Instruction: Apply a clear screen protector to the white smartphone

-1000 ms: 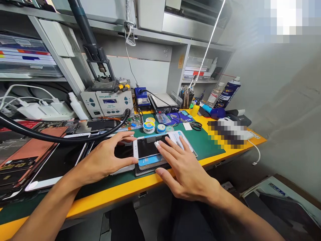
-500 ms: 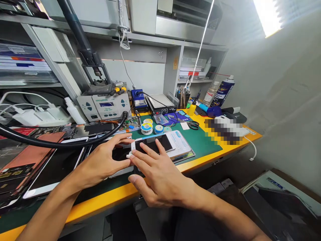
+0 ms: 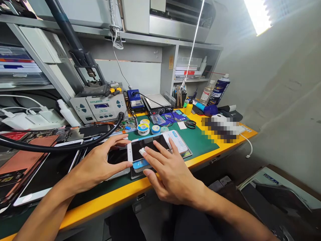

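A white-framed smartphone (image 3: 129,152) with a dark screen lies face up on a flat white-and-blue box (image 3: 178,140). My left hand (image 3: 104,159) curves around the phone's left end, thumb at the near corner and fingers at the far one. Over the screen my right hand (image 3: 173,170) reaches with its fingers spread. A small white wipe (image 3: 142,152) sits at its index fingertip, pressed against the glass. The right thumb is off the phone, near the box's front edge. Beneath my left hand, another dark-screened device (image 3: 116,157) is partly hidden.
Solder spools (image 3: 143,129) stand behind the phone, with scissors (image 3: 190,124) to their right. A grey rework station (image 3: 100,107) is at the back left; its black hose (image 3: 50,146) arches over a white tablet (image 3: 47,174). The mat ends at a yellow table edge (image 3: 105,201).
My right hand and the white wipe have moved right along the screen, from the phone's left end. My left hand keeps its place at that end. The view has shifted slightly.
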Demonstrator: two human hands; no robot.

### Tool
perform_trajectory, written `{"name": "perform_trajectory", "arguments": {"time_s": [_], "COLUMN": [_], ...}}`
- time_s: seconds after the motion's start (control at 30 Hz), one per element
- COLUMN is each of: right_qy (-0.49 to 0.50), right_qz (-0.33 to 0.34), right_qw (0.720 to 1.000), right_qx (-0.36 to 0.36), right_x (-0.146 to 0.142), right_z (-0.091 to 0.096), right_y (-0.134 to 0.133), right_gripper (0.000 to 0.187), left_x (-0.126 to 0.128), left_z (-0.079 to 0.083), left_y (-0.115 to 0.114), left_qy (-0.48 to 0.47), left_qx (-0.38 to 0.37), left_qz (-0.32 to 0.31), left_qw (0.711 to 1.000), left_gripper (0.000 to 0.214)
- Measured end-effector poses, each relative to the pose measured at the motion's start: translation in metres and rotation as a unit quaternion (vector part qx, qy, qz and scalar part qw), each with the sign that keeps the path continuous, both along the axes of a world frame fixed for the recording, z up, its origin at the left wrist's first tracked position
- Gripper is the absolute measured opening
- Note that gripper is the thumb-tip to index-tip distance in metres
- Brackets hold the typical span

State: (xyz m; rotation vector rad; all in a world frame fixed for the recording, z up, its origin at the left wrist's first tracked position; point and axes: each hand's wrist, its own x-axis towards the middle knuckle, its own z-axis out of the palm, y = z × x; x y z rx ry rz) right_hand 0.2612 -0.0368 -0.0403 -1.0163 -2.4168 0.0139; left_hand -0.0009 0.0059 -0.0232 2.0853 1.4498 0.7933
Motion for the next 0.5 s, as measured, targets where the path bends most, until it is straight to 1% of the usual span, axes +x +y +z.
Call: {"name": "perform_trajectory", "arguments": {"time_s": [0.2, 0.3, 0.5], "right_qy": [0.003, 0.006, -0.001], "right_qz": [-0.052, -0.075, -0.074], "right_qw": [0.999, 0.997, 0.997], "right_qx": [0.015, 0.018, 0.030], "right_x": [0.030, 0.041, 0.053], "right_z": [0.001, 0.000, -0.003], "right_y": [0.004, 0.006, 0.008], "right_gripper": [0.043, 0.041, 0.041], "left_x": [0.001, 0.000, -0.003], "left_z": [0.000, 0.000, -0.002], "left_y": [0.000, 0.000, 0.000], "left_qy": [0.011, 0.011, 0.010], "left_qx": [0.007, 0.000, -0.012], "left_qz": [0.005, 0.006, 0.006], "left_qw": [1.000, 1.000, 1.000], "left_gripper": [0.085, 0.087, 0.091]}}
